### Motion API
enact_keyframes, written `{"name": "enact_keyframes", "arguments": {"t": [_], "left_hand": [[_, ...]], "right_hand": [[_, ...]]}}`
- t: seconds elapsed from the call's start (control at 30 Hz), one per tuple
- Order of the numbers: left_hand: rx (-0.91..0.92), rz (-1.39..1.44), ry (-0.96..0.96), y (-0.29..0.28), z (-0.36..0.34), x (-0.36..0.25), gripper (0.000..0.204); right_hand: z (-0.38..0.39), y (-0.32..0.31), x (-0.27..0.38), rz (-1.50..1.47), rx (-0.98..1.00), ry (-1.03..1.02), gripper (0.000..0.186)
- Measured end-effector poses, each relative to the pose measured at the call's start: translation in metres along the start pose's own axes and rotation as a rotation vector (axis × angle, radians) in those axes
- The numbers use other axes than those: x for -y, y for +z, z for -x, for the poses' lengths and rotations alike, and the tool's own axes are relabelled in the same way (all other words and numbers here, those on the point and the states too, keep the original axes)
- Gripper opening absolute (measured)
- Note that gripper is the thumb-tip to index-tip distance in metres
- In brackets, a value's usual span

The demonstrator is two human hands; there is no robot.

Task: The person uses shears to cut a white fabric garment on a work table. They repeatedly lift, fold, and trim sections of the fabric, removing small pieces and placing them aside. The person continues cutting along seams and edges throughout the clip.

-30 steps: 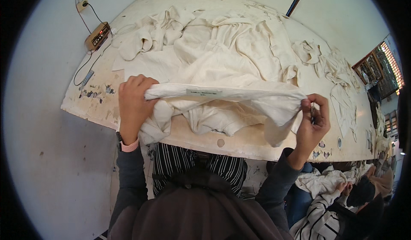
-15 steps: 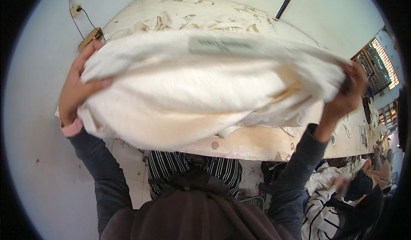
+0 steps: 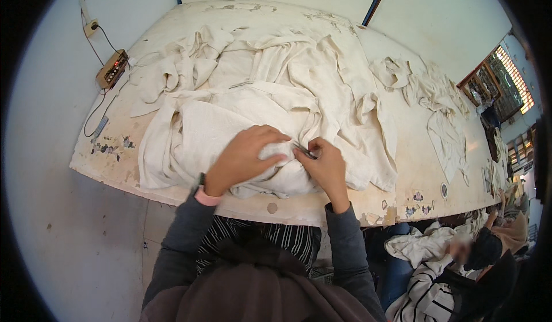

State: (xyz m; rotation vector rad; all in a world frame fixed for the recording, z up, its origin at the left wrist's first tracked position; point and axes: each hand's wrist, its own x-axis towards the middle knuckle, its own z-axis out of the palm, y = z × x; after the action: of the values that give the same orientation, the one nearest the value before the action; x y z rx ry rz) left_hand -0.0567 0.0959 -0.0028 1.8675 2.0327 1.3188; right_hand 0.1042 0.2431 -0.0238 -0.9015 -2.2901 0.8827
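A pile of off-white garments point(image 3: 201, 124) lies crumpled on the table in front of me. My left hand point(image 3: 247, 155) is on the near part of the pile, its thumb and fingers curved around a fold of an off-white garment point(image 3: 275, 149). Close beside it, my right hand point(image 3: 326, 164) grips small dark metal thread snips point(image 3: 306, 151). Their tips point toward the fold by the left fingers. Whether the blades touch the cloth cannot be made out.
The worn pale table point(image 3: 253, 210) has its near edge at my lap. At its left stand a small box with a red display point(image 3: 112, 69) and cables. More off-white cloth point(image 3: 445, 132) lies to the right. Another person in a striped top point(image 3: 431, 293) sits at lower right.
The garment, held up and spread between both hands before, is now down on the table. Both hands have come inward and lower, meeting at the cloth with the snips between them.
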Motion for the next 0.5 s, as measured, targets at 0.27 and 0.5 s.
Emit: {"name": "enact_keyframes", "arguments": {"t": [0.27,0.5], "left_hand": [[-0.390,-0.086,-0.036,-0.022,0.013,0.017,0.012],[-0.590,-0.243,-0.207,-0.107,0.075,0.023,0.023]], "right_hand": [[0.016,-0.082,-0.026,-0.713,-0.209,0.083,0.016],[0.072,-0.122,-0.032,-0.589,-0.383,0.164,0.016]]}}
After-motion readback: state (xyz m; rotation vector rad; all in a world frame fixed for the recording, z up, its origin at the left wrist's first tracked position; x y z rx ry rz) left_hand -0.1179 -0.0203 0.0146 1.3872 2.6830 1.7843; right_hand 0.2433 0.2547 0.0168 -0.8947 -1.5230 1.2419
